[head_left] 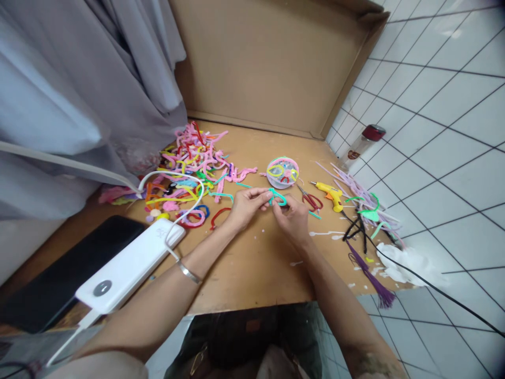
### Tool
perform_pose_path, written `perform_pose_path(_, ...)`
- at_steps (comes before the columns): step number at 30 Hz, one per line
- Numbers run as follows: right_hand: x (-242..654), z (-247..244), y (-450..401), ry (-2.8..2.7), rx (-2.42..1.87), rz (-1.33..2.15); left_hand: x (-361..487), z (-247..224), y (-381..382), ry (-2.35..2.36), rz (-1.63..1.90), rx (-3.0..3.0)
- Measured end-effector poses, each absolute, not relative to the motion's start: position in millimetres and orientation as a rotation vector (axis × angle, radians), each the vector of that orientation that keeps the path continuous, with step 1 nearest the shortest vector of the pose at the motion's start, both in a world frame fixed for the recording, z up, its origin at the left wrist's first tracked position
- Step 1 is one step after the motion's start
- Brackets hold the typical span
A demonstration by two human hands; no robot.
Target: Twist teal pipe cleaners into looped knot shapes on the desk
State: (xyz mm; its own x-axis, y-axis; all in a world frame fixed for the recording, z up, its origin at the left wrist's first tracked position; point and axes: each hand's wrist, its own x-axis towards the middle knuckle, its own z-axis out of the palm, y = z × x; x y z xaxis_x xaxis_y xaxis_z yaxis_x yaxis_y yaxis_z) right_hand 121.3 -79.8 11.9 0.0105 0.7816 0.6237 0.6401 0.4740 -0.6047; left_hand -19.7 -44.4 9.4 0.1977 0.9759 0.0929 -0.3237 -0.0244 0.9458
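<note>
Between my two hands is a teal pipe cleaner (279, 198) bent into loops. My left hand (252, 202) pinches its left side with thumb and fingers. On the right side, my right hand (292, 213) grips the looped part. Just behind the hands stands a round tub (282, 172) with coloured bits in it. Red-handled scissors (312, 201) lie right of my right hand, and a short teal piece (314, 215) lies by them. Left of my left hand is another bent teal pipe cleaner (221, 196).
A heap of coloured pipe cleaners (193, 158) covers the table's back left. A white power bank (130, 263) with a cable sits at front left. To the right are a yellow glue gun (330, 196), lilac pipe cleaners (355, 192), a purple tassel (371, 276) and a bottle (361, 145).
</note>
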Motion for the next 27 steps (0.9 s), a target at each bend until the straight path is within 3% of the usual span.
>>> perform_pose_path(14, 123, 13, -81, -1.869, -1.139, -0.034, -20, 11, -44, 0.741, 1.214, 1.148)
perform_pose_path(19, 132, 24, -83, -1.916, -0.998, 0.201, -26, 13, -40, 0.723, 1.212, 1.082)
perform_pose_path(27, 127, 21, -77, -1.471, -1.036, 0.652, -30, 10, -41, 0.577, 0.972, 1.016)
